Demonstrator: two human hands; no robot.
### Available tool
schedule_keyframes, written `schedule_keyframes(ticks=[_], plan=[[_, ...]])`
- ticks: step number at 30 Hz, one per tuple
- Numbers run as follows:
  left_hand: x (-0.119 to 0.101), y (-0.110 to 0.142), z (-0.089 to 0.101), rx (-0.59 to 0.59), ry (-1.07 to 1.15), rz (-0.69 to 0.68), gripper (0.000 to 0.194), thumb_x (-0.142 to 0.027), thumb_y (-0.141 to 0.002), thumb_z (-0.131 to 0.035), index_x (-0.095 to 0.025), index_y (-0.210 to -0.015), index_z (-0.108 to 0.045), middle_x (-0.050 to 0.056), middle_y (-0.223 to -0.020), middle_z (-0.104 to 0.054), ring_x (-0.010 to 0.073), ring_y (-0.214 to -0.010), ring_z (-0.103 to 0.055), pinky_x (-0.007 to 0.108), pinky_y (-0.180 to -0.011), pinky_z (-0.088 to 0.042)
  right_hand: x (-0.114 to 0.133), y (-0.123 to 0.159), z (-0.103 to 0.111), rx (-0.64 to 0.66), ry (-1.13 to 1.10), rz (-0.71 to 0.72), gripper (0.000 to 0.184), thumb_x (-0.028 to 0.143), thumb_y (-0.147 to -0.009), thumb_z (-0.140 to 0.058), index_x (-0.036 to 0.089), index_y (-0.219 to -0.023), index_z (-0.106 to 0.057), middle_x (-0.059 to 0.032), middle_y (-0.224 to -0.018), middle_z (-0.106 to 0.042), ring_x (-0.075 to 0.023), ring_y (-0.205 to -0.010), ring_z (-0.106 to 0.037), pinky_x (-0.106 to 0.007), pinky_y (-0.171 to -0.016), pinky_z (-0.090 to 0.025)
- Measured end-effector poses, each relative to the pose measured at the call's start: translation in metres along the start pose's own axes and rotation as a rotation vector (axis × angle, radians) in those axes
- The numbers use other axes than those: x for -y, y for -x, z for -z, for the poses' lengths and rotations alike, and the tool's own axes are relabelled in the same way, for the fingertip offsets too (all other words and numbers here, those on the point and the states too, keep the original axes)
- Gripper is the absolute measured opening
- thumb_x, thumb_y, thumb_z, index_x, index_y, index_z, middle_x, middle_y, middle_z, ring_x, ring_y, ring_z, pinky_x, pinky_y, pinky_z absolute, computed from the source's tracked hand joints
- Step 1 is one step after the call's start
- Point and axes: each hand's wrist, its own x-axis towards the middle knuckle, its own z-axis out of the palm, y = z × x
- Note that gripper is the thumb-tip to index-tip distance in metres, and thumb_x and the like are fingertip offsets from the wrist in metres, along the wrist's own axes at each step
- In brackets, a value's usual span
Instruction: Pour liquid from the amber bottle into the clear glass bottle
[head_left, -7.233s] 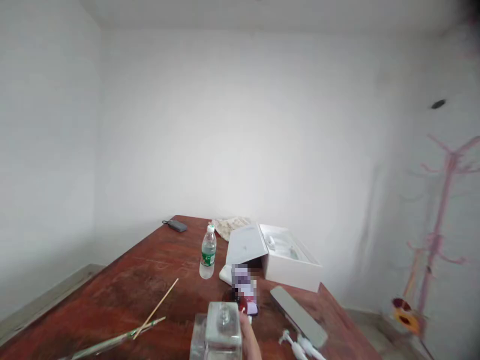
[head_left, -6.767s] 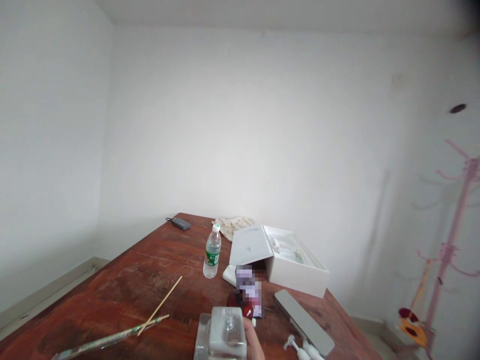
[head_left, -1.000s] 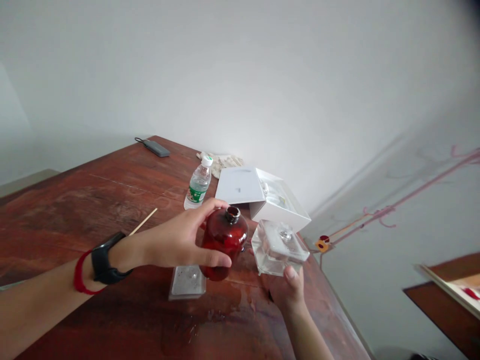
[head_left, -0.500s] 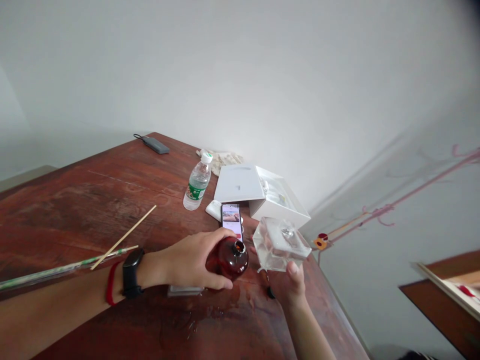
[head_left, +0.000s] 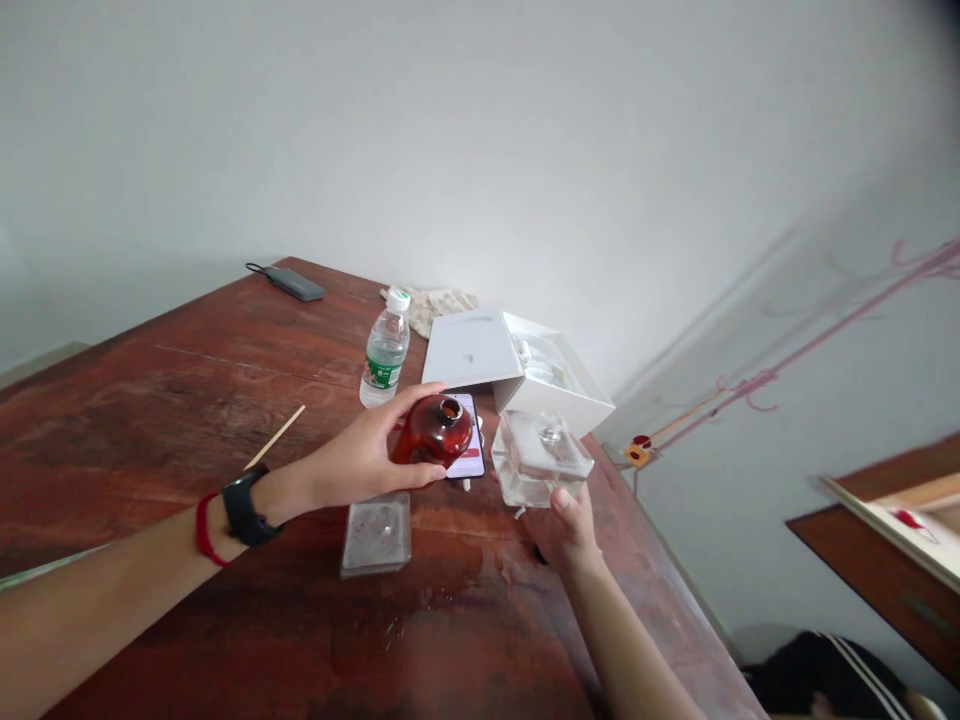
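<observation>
Red bottle (head_left: 433,435) clamped in left hand (head_left: 360,458), glass bottle (head_left: 536,460) gripped in right hand (head_left: 566,530) (2 hands just apart), phone (head_left: 471,462) at 12 o'clock.

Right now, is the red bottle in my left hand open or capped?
Open. The dark red bottle in your left hand has no cap on it: its neck ends in a bare round rim around a dark mouth, facing up.
</observation>
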Motion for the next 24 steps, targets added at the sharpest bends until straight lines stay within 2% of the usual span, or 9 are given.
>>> schedule_keyframes(ticks=[4,8,11,15,18,24], plan=[[0.007,-0.001,-0.001,0.021,-0.014,0.017,0.081,-0.036,-0.083,-0.091,-0.025,-0.153,-0.052,0.013,-0.151,-0.069,0.0354,-0.136,-0.071,0.056,-0.123,-0.051,0.002,-0.004,-0.005,-0.025,0.006,0.005,0.087,0.067,-0.069,-0.095,0.029,-0.142,-0.066,-0.0107,-0.127,-0.08,-0.0365,-0.113,-0.078,-0.051,-0.099,-0.062],[0.008,-0.002,0.0,0.017,0.025,0.048,0.074,-0.037,-0.083,-0.092,-0.023,-0.145,-0.055,0.013,-0.149,-0.071,0.0348,-0.133,-0.072,0.054,-0.12,-0.054,0.002,-0.008,-0.007,0.003,0.0,-0.021,0.074,0.06,-0.07,-0.097,0.028,-0.132,-0.071,-0.0084,-0.124,-0.08,-0.0341,-0.111,-0.077,-0.048,-0.099,-0.062],[0.004,-0.002,0.0,0.013,0.006,0.033,0.076,-0.038,-0.085,-0.09,-0.022,-0.149,-0.055,0.013,-0.152,-0.068,0.0351,-0.14,-0.067,0.053,-0.124,-0.051,0.003,-0.008,-0.008,0.029,-0.008,-0.032,0.077,0.057,-0.072,-0.097,0.027,-0.137,-0.069,-0.0084,-0.129,-0.078,-0.034,-0.116,-0.075,-0.048,-0.101,-0.061],[0.002,-0.003,0.004,0.008,-0.029,0.002,0.08,-0.04,-0.085,-0.091,-0.022,-0.154,-0.055,0.013,-0.157,-0.065,0.0374,-0.147,-0.061,0.053,-0.126,-0.047,0.007,-0.006,-0.013,0.06,-0.015,-0.009,0.069,0.057,-0.074,-0.098,0.028,-0.13,-0.07,-0.0064,-0.118,-0.079,-0.0305,-0.103,-0.077,-0.043,-0.089,-0.064],[0.005,-0.004,0.011,0.011,-0.125,-0.039,0.081,-0.042,-0.084,-0.093,-0.022,-0.155,-0.058,0.015,-0.157,-0.065,0.0392,-0.146,-0.061,0.056,-0.129,-0.044,0.013,-0.006,-0.018,0.092,-0.026,0.013,0.068,0.058,-0.073,-0.098,0.03,-0.127,-0.07,-0.0053,-0.117,-0.078,-0.0289,-0.099,-0.077,-0.043,-0.086,-0.064],[-0.001,-0.007,0.025,0.075,-0.342,-0.109,0.084,-0.048,-0.085,-0.093,-0.026,-0.158,-0.058,0.014,-0.157,-0.066,0.0391,-0.143,-0.064,0.058,-0.128,-0.044,0.017,-0.008,-0.018,0.166,0.004,0.015,0.07,0.054,-0.072,-0.101,0.029,-0.127,-0.067,-0.0063,-0.123,-0.076,-0.0288,-0.111,-0.074,-0.041,-0.095,-0.061]])
